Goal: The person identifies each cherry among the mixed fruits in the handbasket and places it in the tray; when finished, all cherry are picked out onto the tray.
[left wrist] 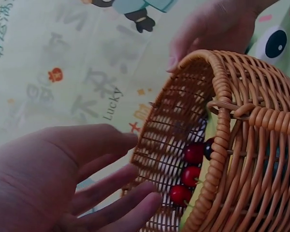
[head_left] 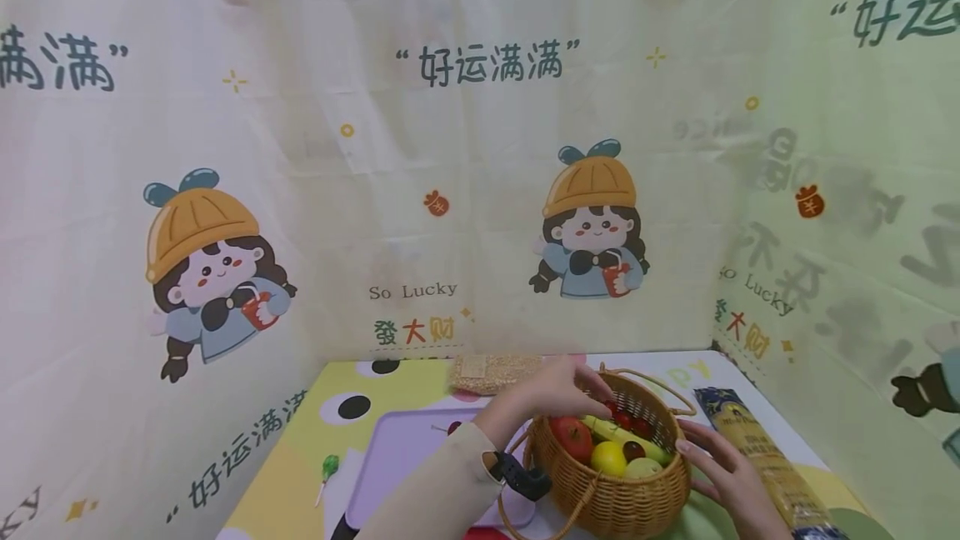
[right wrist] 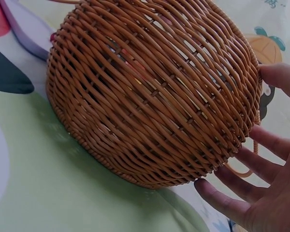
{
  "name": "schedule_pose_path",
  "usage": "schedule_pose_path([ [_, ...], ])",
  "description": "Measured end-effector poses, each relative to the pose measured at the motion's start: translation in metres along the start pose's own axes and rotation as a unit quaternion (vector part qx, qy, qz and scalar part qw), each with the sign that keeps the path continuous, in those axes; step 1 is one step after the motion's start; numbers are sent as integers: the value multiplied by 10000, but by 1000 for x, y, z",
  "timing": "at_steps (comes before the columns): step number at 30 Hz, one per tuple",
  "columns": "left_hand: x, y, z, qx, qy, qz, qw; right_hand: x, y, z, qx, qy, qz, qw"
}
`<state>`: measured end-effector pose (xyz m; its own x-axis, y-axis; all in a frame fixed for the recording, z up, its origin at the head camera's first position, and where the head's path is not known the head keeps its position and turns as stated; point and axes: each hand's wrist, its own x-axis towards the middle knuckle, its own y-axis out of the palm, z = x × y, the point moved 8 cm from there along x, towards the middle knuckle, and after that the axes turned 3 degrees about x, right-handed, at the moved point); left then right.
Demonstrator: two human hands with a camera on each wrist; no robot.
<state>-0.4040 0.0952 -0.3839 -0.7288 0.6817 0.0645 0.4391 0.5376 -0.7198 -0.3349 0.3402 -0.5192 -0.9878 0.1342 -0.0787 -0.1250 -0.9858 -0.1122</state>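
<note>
A brown wicker basket [head_left: 615,507] stands at the right of the table, holding a red apple [head_left: 573,438], a yellow banana [head_left: 600,427], a lemon [head_left: 609,458], a pale green fruit [head_left: 642,468] and several red cherries [left wrist: 191,176]. Over the basket's back left rim reaches my left hand [head_left: 555,390], fingers loosely extended and nothing in its grasp. My right hand [head_left: 723,473] is at the basket's right side. In the right wrist view its spread fingers [right wrist: 261,164] lie against the weave, with the thumb near the rim.
Left of the basket lies a purple tray [head_left: 408,448] with a dark cherry [head_left: 453,427] at its back. Beyond it is a grainy tan packet [head_left: 495,373]. A green lollipop [head_left: 330,465] rests at left, and a long golden package [head_left: 757,457] lies right of the basket.
</note>
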Motion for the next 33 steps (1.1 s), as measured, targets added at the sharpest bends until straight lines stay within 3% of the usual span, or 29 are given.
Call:
schedule_pose_path([
  [5, 8, 23, 2, -186, -103, 763, 9969, 0, 1, 0, -12, 20, -20, 10000],
  [18, 28, 46, 10, -291, -599, 1271, 9897, 2, 1, -4, 36, 70, 16, 10000],
  [27, 42, 62, 13, 279, -734, 1750, 9814, 2, 2, -3, 59, -7, -57, 10000],
  [33, 49, 70, 12, 407, -916, 1999, 9747, 0, 1, 0, 60, -32, -112, 9999],
])
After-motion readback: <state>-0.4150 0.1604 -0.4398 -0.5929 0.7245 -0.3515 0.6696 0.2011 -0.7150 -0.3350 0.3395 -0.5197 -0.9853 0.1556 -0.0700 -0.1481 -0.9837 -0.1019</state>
